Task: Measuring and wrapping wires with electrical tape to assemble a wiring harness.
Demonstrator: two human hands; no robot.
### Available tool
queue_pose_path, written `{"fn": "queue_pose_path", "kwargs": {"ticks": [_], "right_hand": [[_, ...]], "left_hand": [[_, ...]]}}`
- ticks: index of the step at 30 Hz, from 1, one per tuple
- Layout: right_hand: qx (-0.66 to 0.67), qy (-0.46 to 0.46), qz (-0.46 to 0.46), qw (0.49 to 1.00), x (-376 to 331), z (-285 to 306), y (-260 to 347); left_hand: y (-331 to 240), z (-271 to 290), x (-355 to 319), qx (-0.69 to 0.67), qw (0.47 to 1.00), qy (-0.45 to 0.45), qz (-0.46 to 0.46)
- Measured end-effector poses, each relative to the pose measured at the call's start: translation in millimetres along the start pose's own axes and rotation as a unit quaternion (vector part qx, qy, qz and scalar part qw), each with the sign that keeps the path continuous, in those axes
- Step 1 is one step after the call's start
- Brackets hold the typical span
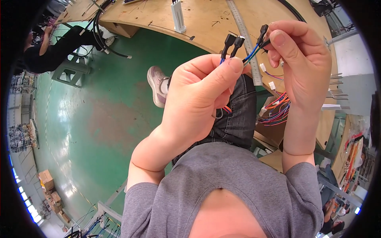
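My left hand (198, 87) is closed in a pinch around a wire bundle, thumb on top. Two wire terminals in black sleeves (237, 44) stick up above its thumb and forefinger. Blue and green wires (251, 54) run from this grip across to my right hand (303, 55). The right thumb and forefinger are pinched on one black-sleeved wire end, partly hidden by the fingertips. Another black-sleeved terminal (262, 34) stands just beside them. Below the left palm, orange wires (227, 109) show; the rest of the bundle is hidden.
A steel ruler (244, 35) lies along the wooden bench (210, 23), near a white upright holder (177, 18). Coloured wires with white plugs (278, 105) hang at the right. Black cables (97, 29) droop over the far-left edge. Another person (49, 47) sits beside a green stool (71, 69).
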State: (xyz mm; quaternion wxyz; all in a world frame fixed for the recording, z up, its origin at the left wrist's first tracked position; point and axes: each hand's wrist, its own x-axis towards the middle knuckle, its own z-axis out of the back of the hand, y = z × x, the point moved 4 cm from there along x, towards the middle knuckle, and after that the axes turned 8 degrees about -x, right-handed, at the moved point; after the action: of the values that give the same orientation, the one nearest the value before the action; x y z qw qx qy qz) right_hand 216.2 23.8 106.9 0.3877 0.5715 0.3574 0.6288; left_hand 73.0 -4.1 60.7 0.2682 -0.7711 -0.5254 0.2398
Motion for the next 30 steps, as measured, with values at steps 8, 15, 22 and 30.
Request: {"fn": "queue_pose_path", "kwargs": {"ticks": [8,15,22,30], "right_hand": [[0.003,-0.002,0.003,1.000,-0.2,0.1,1.5],[0.005,-0.006,0.010,1.000,0.8,-6.2,-0.2],[0.021,0.036,0.002,0.999,2.0,-2.8,-3.1],[0.001,0.024,0.031,0.999,3.0,2.3,-0.6]], "left_hand": [[-0.1,-2.2,0.9,0.007,1.000,0.007,0.004],[0.2,-1.6,-0.7,0.020,1.000,0.001,0.005],[0.2,-1.0,-0.4,0.016,1.000,0.007,0.011],[2.2,-2.2,1.3,-0.005,0.999,0.024,0.030]]}}
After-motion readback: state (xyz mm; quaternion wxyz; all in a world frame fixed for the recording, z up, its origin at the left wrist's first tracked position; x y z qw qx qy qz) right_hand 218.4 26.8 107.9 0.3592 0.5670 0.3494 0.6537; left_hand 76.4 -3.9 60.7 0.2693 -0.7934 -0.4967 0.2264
